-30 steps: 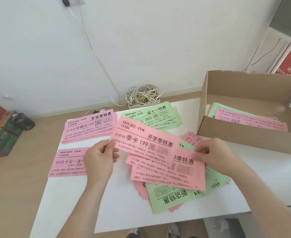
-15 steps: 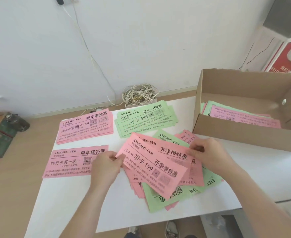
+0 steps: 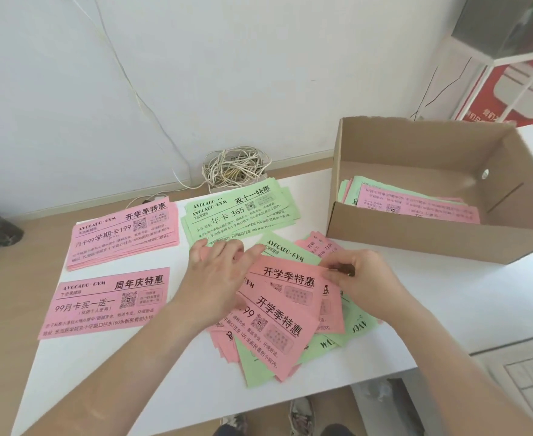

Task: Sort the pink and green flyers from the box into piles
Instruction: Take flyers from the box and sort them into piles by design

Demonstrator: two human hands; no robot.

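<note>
A mixed heap of pink and green flyers (image 3: 277, 328) lies in the middle of the white table (image 3: 127, 372). My left hand (image 3: 218, 272) rests flat on the heap's left side, fingers spread over the top pink flyers. My right hand (image 3: 356, 275) pinches the upper right corner of a pink flyer (image 3: 287, 280) in the heap. Sorted piles lie to the left: a pink pile (image 3: 123, 234), a green pile (image 3: 240, 212) and a single pink flyer (image 3: 105, 302). The cardboard box (image 3: 416, 234) at the right holds more pink and green flyers (image 3: 409, 206).
A coil of white cable (image 3: 237, 166) lies on the floor behind the table by the wall. A red and white sign (image 3: 516, 92) leans at the far right. The table's front edge runs just under the heap.
The pink flyer that my left hand held up has come down onto the heap. My left hand now lies flat on it, and my right hand has shifted to a flyer's corner.
</note>
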